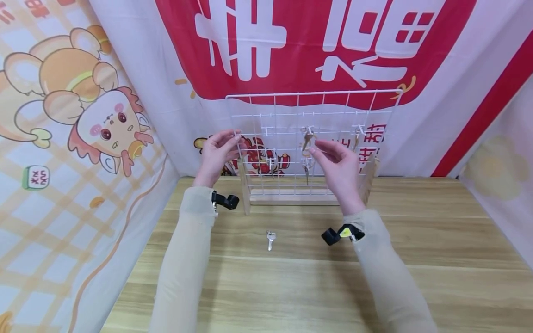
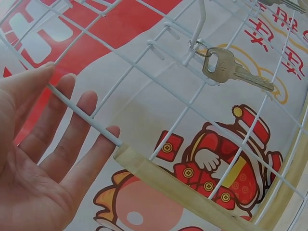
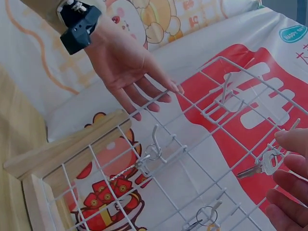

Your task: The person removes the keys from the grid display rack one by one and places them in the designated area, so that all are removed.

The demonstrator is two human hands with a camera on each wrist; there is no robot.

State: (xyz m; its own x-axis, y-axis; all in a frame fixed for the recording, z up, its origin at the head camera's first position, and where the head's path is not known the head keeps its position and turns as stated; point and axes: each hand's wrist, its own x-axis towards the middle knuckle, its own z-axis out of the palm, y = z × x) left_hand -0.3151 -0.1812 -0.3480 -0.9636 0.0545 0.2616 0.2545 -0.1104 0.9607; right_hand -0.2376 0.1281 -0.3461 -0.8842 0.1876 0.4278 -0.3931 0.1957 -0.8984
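- And I'm in a small staged booth, set up for recording by the look of it; what building, I can't tell!
- Cartoon-printed cloth [image 1: 25, 194] walls off my left.
- Dead ahead, a white backdrop with a big red panel [image 1: 304, 46].
- Below, a wood-grain table [image 1: 258, 286].
- And look, wrist cameras [image 1: 226, 201] strapped on me!

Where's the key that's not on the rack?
Head view, lower middle: the loose key lies on the tabletop between left sleeve and right sleeve, on the near side of the white grid rack.
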